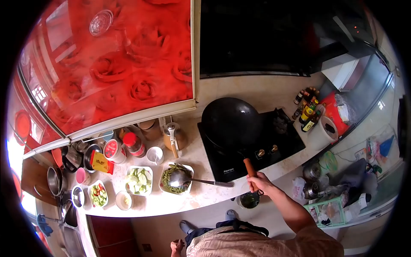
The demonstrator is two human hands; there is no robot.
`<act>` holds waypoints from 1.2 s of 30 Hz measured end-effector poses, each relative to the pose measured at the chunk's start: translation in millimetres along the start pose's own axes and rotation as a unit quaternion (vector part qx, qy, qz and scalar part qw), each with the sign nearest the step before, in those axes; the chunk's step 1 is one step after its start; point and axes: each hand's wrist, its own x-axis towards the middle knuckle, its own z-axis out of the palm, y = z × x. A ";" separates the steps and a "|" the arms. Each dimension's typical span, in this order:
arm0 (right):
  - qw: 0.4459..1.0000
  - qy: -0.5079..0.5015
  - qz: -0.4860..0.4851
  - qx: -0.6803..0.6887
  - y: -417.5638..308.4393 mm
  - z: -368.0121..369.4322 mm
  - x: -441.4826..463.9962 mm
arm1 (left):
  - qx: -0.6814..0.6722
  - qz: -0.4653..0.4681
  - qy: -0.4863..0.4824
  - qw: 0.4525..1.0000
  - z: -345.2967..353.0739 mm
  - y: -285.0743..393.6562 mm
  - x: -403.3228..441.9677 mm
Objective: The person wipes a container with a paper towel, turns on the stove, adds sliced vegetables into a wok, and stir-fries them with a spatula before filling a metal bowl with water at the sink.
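Note:
My right hand (pixel 260 183) is closed around the wooden handle (pixel 249 168) of a black wok (pixel 232 122). The wok sits tilted over the left part of the black gas stove (pixel 231 169). Low beside my body hangs my left hand (pixel 177 246), its fingers curled and nothing visible in them. A metal ladle (pixel 180 180) rests across a white dish of cut green beans (pixel 172 171), its handle reaching toward the stove. Left of it are a dish of sliced pale green vegetable (pixel 139 180), a small bowl (pixel 124 200) and a dish of chopped green and red pieces (pixel 99 194).
Sauce bottles (pixel 307 112) and a white bucket (pixel 323 129) stand right of the stove. Jars (pixel 134 144) and a kettle (pixel 173 137) line the counter's back. Red cabinets (pixel 128 55) hang above. A green crate (pixel 327 213) is at lower right.

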 end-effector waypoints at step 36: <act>0.939 -0.204 -0.174 -0.216 206.8 81.4 9.9 | 0.323 0.643 -0.302 0.626 187.2 384.7 -204.1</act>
